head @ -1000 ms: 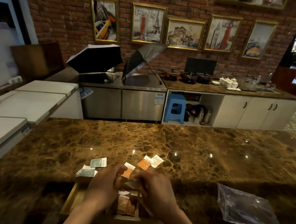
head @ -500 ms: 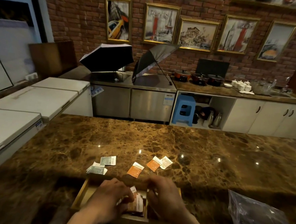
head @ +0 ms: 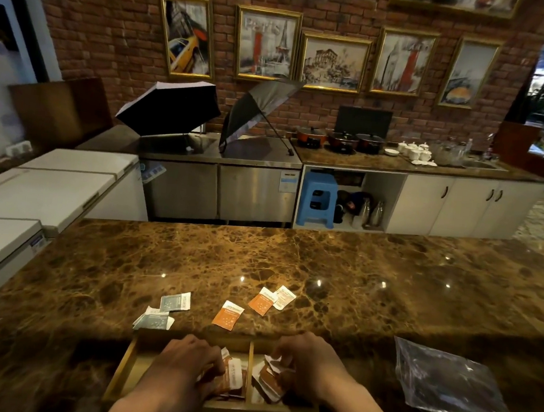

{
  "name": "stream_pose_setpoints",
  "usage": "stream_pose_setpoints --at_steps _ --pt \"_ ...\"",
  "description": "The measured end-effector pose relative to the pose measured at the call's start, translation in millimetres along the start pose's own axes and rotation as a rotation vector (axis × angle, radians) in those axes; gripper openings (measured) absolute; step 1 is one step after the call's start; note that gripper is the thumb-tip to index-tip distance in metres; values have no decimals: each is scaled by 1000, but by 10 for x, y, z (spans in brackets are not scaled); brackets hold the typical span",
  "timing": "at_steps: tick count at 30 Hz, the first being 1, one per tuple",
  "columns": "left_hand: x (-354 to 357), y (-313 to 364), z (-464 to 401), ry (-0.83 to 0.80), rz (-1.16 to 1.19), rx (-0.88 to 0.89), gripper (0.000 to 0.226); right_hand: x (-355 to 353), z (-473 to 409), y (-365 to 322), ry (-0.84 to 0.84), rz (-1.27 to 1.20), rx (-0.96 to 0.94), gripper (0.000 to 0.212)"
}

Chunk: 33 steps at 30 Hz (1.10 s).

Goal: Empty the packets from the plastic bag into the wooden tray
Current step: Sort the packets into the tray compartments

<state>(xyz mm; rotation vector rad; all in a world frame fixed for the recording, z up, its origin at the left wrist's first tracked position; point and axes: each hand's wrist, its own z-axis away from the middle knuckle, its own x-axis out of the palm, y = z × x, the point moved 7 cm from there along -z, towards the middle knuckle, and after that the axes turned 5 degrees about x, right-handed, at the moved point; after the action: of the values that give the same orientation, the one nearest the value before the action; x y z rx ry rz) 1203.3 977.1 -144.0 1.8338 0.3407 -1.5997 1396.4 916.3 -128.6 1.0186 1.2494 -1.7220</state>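
A wooden tray (head: 122, 367) with dividers sits at the near edge of the marble counter. My left hand (head: 182, 368) rests in its middle compartment, fingers closed on brown and white packets (head: 232, 376). My right hand (head: 310, 362) is over the right compartment, gripping more brown packets (head: 269, 380). Loose packets lie beyond the tray: two grey ones (head: 175, 302) (head: 153, 320), an orange one (head: 228, 314), and an orange and white pair (head: 270, 300). The clear plastic bag (head: 449, 385) lies flat and empty-looking to the right.
The brown marble counter (head: 324, 270) stretches wide beyond the tray. White chest freezers (head: 43, 190) stand to the left. Behind are steel cabinets with two open umbrellas (head: 170, 106), a blue stool (head: 318, 198) and a brick wall with pictures.
Both hands dropped from just above the tray into it. They have spread apart, the left to the middle compartment and the right to the right one. The orange packet now lies uncovered.
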Motion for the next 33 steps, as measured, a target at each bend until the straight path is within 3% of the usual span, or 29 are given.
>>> stream_pose_setpoints --at_steps 5,10,13,16,18,20,26,29,33 --pt "18 -26 8 5 31 -27 18 -102 17 35 90 -61 13 16" --pt "23 -32 25 15 47 -39 17 -328 11 157 276 -288 63 22" --pt "8 -26 24 38 62 -62 20 -334 14 165 227 -387 93 26" --pt "-22 29 25 41 77 -82 21 -145 11 157 120 -223 134 23" --pt "-26 64 7 44 78 -73 20 -105 56 130 157 -95 138 20" --pt "-27 92 9 38 81 -72 20 -95 72 64 186 -71 83 20" --pt "-10 78 -24 35 99 -78 13 38 30 -59 22 23 -22 20" --pt "-85 36 -87 107 98 -108 5 -18 -25 -22 88 7 -14 19" --pt "-233 -102 -237 216 89 -160 14 -178 -148 40 240 -34 7 20"
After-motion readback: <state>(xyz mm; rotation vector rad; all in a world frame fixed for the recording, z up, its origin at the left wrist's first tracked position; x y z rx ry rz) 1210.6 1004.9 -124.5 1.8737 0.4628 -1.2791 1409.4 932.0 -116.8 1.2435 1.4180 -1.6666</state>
